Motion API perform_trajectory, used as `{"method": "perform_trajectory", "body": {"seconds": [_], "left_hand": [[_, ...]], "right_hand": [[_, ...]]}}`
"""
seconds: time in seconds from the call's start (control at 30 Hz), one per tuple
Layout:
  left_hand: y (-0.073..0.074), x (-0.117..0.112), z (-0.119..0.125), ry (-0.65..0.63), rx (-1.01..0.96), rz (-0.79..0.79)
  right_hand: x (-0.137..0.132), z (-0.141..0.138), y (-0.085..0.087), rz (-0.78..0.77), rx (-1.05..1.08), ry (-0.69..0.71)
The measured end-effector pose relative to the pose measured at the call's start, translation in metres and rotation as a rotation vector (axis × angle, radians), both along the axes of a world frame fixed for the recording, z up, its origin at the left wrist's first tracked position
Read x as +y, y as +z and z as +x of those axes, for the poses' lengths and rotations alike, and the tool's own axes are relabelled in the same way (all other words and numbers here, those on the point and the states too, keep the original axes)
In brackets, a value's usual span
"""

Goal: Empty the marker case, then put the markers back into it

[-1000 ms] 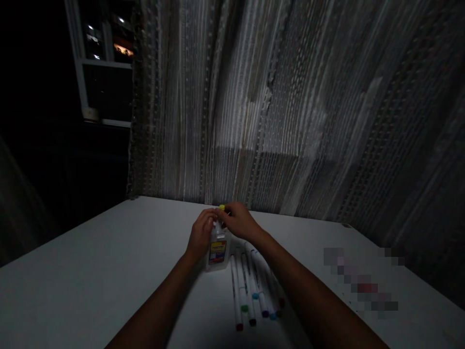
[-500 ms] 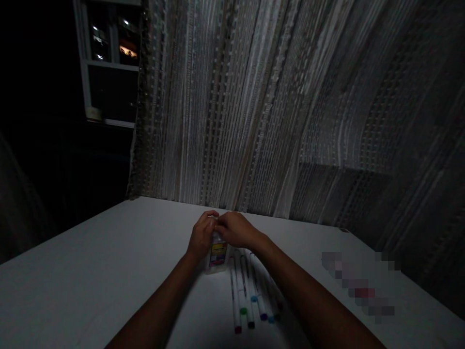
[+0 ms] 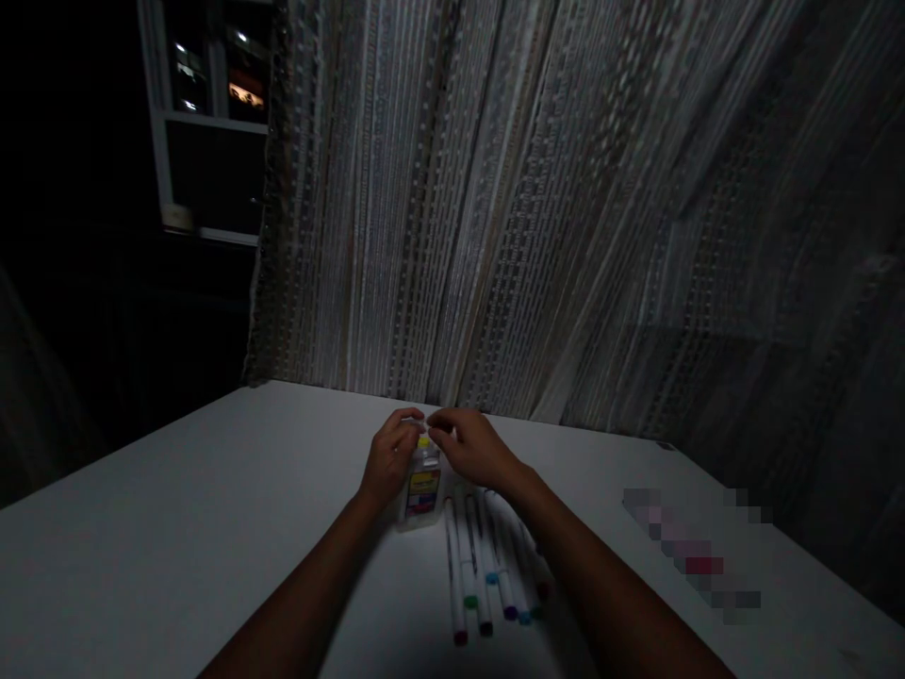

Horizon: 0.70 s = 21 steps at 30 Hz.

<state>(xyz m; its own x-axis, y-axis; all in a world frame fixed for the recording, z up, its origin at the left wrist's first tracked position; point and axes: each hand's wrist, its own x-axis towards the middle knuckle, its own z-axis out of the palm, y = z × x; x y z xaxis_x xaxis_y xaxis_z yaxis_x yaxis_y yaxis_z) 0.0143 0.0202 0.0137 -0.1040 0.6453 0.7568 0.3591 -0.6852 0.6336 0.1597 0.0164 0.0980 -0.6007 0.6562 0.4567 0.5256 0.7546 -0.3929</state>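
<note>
A clear bottle (image 3: pixel 422 495) with a yellow cap (image 3: pixel 423 441) and a yellow, dark-printed label stands upright on the white table. My left hand (image 3: pixel 390 459) is curled along its upper left side, its index finger reaching above the cap. On the other side, my right hand (image 3: pixel 472 447) hovers by the cap, thumb and fingers curved with a gap between them. Small pale detail between the fingertips is too dim to make out. Several white markers (image 3: pixel 475 547) with coloured ends lie in a row right of the bottle, partly hidden by my right forearm.
The white table (image 3: pixel 212 528) extends to both sides. Along its back edge hangs a striped woven curtain (image 3: pixel 424 207). A pixelated patch (image 3: pixel 697 556) covers something at the right. A window (image 3: pixel 216 123) shows at the back left, and the room is dark.
My right hand has drawn slightly up and right from the bottle's top, its fingers parting. The yellow cap has come into sight. The bottle and markers stay in place.
</note>
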Motion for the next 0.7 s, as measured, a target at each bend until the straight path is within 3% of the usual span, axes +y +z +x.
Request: {"method": "perform_trajectory", "body": {"seconds": [0.1, 0.17, 0.3, 0.4, 0.7], "left_hand": [[-0.001, 0.000, 0.001, 0.019, -0.010, 0.005], [-0.002, 0.001, 0.001, 0.021, -0.008, 0.011], [-0.003, 0.001, 0.000, 0.009, 0.007, 0.028], [-0.004, 0.000, -0.001, 0.022, 0.035, 0.034], [-0.001, -0.003, 0.002, 0.033, 0.040, 0.040]], "right_hand": [[0.007, 0.019, -0.015, -0.042, 0.307, -0.088], [0.013, 0.030, -0.035, -0.074, 0.376, -0.192], [0.017, 0.036, -0.081, -0.119, 0.068, -0.326], [0.013, 0.033, -0.104, -0.095, -0.130, -0.364], [-0.001, 0.033, -0.116, -0.031, -0.373, -0.267]]}}
